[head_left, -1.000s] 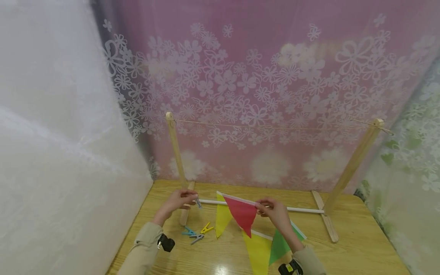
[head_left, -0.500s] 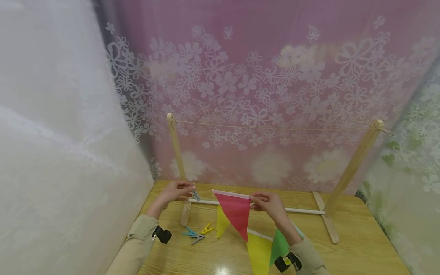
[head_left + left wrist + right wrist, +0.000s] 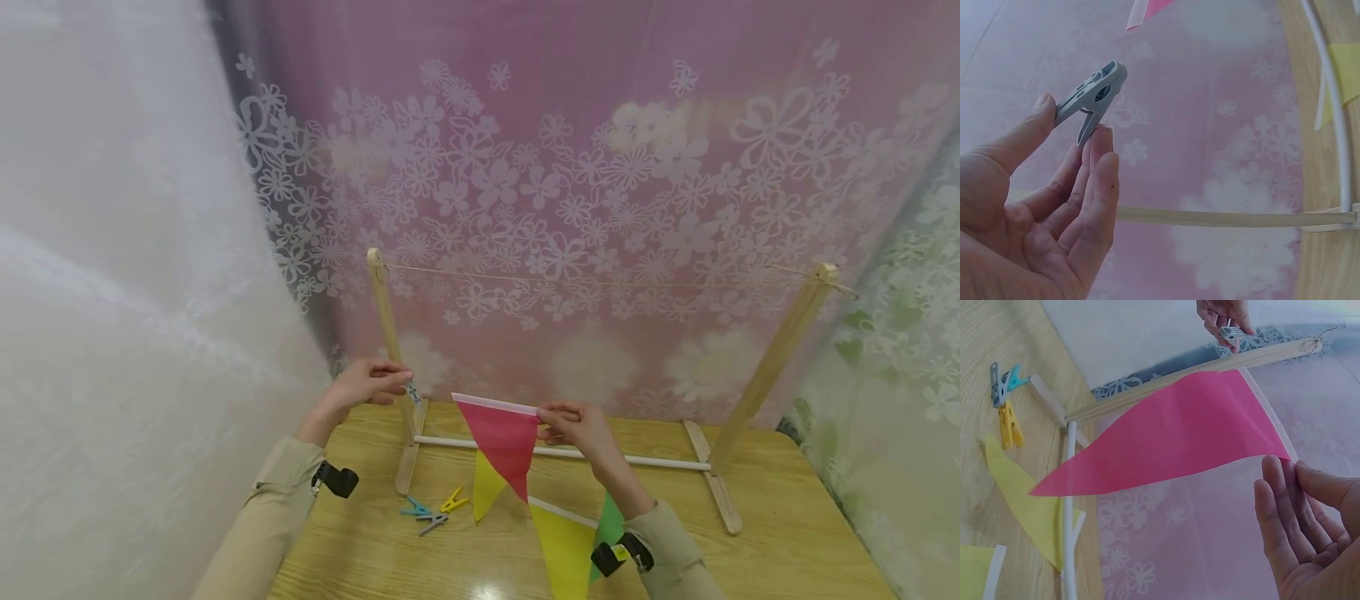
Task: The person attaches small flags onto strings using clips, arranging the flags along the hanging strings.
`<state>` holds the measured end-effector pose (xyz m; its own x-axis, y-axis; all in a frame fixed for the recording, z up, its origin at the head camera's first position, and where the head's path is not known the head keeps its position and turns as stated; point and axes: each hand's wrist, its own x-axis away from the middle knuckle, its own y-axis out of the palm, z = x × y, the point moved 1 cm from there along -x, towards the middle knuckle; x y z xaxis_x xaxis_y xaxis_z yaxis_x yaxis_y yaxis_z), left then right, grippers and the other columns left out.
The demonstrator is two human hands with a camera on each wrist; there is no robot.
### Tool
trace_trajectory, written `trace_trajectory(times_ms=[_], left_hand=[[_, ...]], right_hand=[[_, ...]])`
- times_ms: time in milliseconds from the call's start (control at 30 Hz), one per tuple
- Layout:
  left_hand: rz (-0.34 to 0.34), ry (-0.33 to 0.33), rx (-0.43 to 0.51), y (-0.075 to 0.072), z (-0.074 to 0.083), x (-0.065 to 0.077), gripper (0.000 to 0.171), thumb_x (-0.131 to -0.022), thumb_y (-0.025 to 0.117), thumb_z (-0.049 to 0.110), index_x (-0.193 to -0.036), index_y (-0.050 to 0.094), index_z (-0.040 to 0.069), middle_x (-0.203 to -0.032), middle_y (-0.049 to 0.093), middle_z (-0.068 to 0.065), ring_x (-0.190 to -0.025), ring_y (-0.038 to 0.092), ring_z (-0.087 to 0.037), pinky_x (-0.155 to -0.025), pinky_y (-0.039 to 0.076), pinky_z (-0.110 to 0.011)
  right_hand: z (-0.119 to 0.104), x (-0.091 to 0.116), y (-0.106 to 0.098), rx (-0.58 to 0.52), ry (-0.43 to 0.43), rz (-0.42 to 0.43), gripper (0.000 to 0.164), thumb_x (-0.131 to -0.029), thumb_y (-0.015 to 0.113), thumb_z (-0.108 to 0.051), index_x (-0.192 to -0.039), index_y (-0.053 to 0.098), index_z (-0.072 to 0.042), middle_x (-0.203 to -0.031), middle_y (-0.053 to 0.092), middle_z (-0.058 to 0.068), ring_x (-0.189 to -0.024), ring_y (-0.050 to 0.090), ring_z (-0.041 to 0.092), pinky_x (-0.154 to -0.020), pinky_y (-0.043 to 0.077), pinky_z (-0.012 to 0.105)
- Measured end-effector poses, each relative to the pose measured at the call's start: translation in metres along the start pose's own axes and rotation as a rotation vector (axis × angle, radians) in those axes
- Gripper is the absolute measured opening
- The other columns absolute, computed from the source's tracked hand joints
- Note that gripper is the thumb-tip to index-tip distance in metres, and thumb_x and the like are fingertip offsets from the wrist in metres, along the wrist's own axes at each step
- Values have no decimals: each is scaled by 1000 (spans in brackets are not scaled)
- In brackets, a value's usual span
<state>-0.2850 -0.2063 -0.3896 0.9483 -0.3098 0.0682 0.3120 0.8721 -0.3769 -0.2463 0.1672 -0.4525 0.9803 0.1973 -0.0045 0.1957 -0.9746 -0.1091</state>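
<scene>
My left hand (image 3: 367,385) pinches a grey-blue clothespin (image 3: 1094,97) by its handles between thumb and fingertips, in front of the left wooden post (image 3: 386,321). In the right wrist view that hand and its clothespin show at the top. My right hand (image 3: 588,429) pinches the white-edged corner of a red triangular pennant (image 3: 1179,434), which hangs point down in the head view. Both hands are above the table. A thin string (image 3: 570,279) runs between the post tops, higher than the hands and touched by neither.
On the wooden table (image 3: 360,542) lie blue, grey and yellow clothespins (image 3: 453,502). Two yellow pennants (image 3: 564,546) and a green pennant (image 3: 611,527) lie there too, the green partly behind my right forearm. A white rod (image 3: 637,459) joins the bases; the right post (image 3: 776,362) leans outward in view.
Both hands have risen from near the table, the left hand also moving left with its clothespin. The red pennant has come up and slightly left with the right hand.
</scene>
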Motion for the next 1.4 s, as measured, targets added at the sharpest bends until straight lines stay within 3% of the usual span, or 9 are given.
trace_trajectory(times_ms=[300, 500, 767, 900, 1133, 1400], left_hand=[[47, 10, -67, -18, 34, 0, 46, -102, 64, 30, -134, 61, -4, -124, 68, -21, -116, 66, -36, -93, 58, -44], [67, 38, -95, -32, 56, 2, 50, -101, 65, 32, -136, 60, -3, -127, 66, -22, -120, 62, -39, -96, 55, -46], [105, 64, -152, -53, 89, 9, 50, -102, 64, 35, -136, 60, -2, -128, 66, -22, -117, 65, -35, -95, 56, -43], [124, 88, -163, -62, 109, 10, 52, -101, 64, 36, -137, 59, -2, -128, 66, -21, -115, 66, -30, -93, 57, -40], [189, 125, -136, -76, 141, 8, 53, -99, 66, 37, -136, 61, -1, -120, 71, -8, -98, 69, -8, -85, 59, -28], [229, 146, -154, -89, 183, 8, 56, -99, 65, 42, -138, 60, 3, -130, 65, -10, -110, 65, -12, -91, 57, -26]], right_hand=[[-27, -9, 7, -20, -27, -11, 43, -98, 70, -25, -125, 63, 8, -100, 76, 14, -82, 75, 19, -83, 61, 42], [-50, -19, 12, -2, -67, -3, 42, -98, 70, -25, -123, 65, 8, -95, 76, 12, -82, 75, 24, -78, 62, 37], [-79, -29, 16, 42, -161, 7, 38, -99, 70, -24, -121, 67, 7, -99, 76, 17, -86, 75, 35, -78, 62, 40], [-96, -31, 20, 25, -184, 19, 37, -98, 70, -24, -120, 68, 6, -97, 76, 15, -84, 75, 32, -75, 63, 37], [-119, -37, 31, -3, -205, 12, 35, -98, 71, -22, -119, 69, 5, -93, 76, 11, -77, 75, 23, -74, 63, 37], [-135, -46, 38, -18, -260, 34, 32, -98, 69, -17, -119, 69, 7, -92, 76, 11, -71, 74, 16, -72, 63, 36]])
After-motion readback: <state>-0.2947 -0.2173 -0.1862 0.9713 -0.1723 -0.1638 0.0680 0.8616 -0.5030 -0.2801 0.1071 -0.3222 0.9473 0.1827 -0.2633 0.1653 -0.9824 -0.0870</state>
